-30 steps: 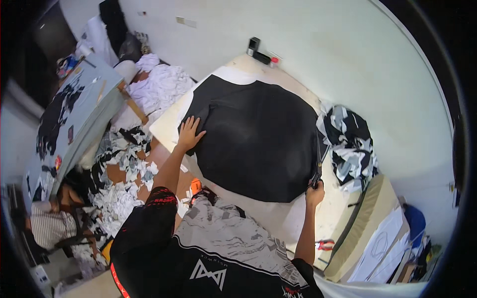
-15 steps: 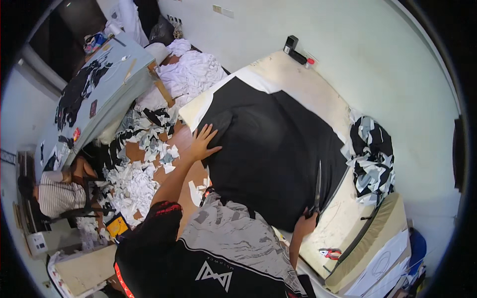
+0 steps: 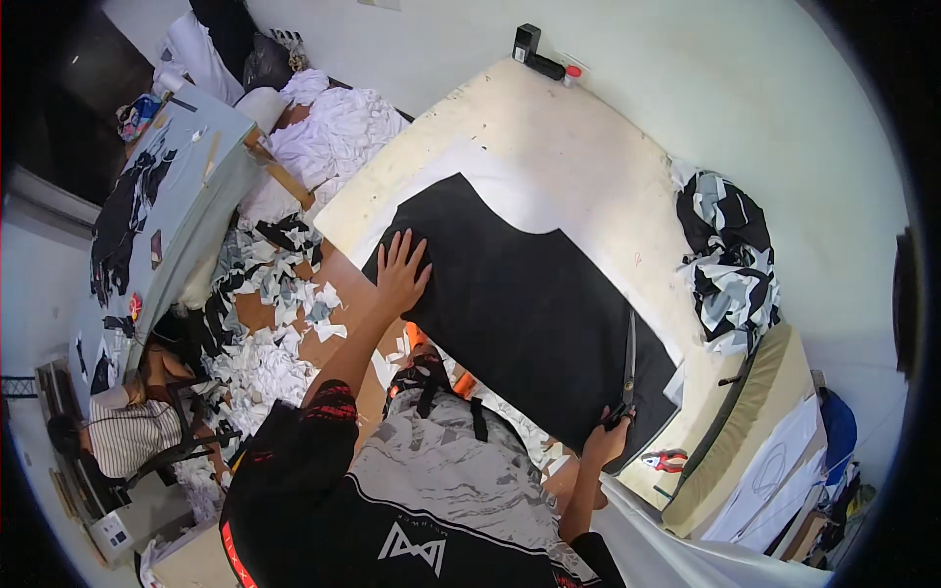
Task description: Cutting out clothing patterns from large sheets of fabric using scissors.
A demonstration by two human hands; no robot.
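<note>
The left hand (image 3: pixel 400 272) lies spread on the black cloth (image 3: pixel 510 294), near the left corner of the tabletop (image 3: pixel 578 137). The right hand (image 3: pixel 605 439) grips the scissors (image 3: pixel 629 363) by their handles, the blades over the cloth's right part and pointing toward the tabletop's far edge. A white sheet (image 3: pixel 505 186) shows along the cloth's far side. At the tabletop's far corner stand a black box (image 3: pixel 526 42) and a red-capped jar (image 3: pixel 572 74). Mixed scraps (image 3: pixel 725 225) heap at the edge along the wall (image 3: pixel 745 108); red pliers (image 3: pixel 667 461) lie near the right end, beside a tan pad (image 3: pixel 740 421). At left, a person (image 3: pixel 132 433) in stripes sits by the near end of a blue-grey table (image 3: pixel 191 162).
</note>
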